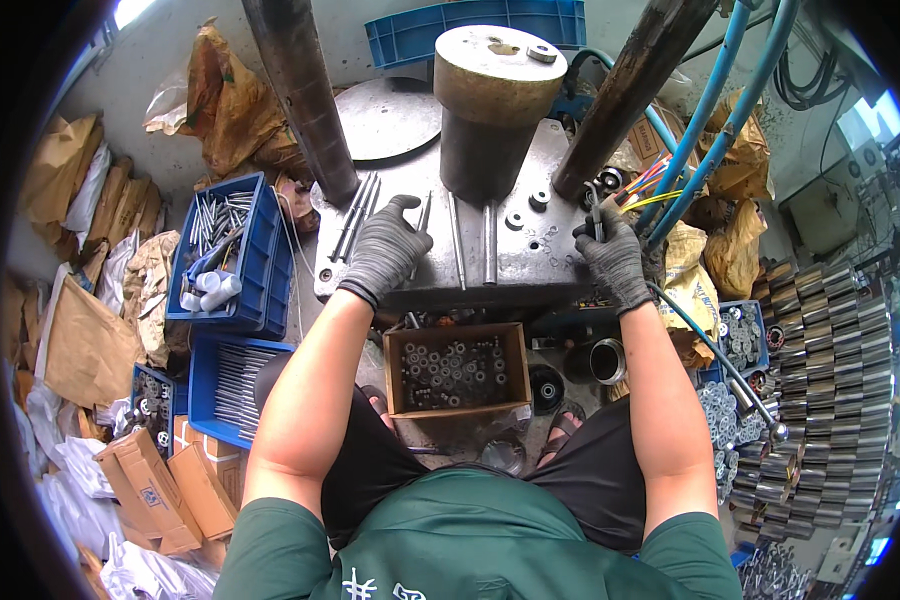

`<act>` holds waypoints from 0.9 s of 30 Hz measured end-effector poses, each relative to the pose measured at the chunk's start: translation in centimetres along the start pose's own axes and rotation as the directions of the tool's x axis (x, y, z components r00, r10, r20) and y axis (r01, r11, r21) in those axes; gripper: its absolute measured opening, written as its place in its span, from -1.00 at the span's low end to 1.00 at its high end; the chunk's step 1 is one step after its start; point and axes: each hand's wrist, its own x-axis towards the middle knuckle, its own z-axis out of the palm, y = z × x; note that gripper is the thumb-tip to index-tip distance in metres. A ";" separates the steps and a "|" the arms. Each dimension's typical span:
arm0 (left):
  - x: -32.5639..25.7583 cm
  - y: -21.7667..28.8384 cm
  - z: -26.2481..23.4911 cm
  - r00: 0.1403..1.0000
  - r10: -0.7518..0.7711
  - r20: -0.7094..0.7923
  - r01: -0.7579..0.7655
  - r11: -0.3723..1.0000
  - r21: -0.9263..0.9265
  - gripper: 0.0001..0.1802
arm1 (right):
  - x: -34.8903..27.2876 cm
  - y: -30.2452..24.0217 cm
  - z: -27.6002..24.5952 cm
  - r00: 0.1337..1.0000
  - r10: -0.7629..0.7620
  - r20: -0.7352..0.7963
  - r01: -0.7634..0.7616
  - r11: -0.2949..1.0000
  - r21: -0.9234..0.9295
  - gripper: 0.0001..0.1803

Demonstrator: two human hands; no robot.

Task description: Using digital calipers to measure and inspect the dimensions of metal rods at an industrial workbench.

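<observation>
Both my hands wear dark grey gloves and rest on a grey steel press table [530, 250]. My left hand [385, 248] lies near the table's left side, its fingers closed around a thin metal rod [422, 212] that stands out past the thumb. My right hand [613, 255] is at the table's right edge, gripping a thin upright metal lever [597, 215] beside coloured wires. Between the hands lie two long steel rods [489, 242] and a big steel cylinder [492, 100] stands behind them.
An open cardboard box of small metal rings [457, 368] sits below the table between my knees. Blue crates of steel pins [228, 245] stand left. Stacks of metal sleeves [820, 380] fill the right. Two dark press columns [300, 95] and blue hoses [715, 110] rise behind.
</observation>
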 end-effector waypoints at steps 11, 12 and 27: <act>-1.3 -0.4 -0.8 0.958 0.139 0.252 0.243 0.078 -0.967 -0.39 | -2.5 -1.2 -1.3 0.991 0.007 0.137 -0.003 1.000 -0.028 -0.77; -1.5 -0.2 -0.6 0.962 0.152 0.228 0.207 0.141 -0.968 -0.40 | -2.6 -1.0 -1.4 0.991 0.008 0.136 -0.004 1.000 -0.029 -0.77; -3.0 1.9 1.9 0.973 0.106 0.203 0.167 0.279 -0.946 -0.57 | -6.4 -0.6 -1.2 0.779 -0.559 0.285 0.619 0.612 -0.492 -0.73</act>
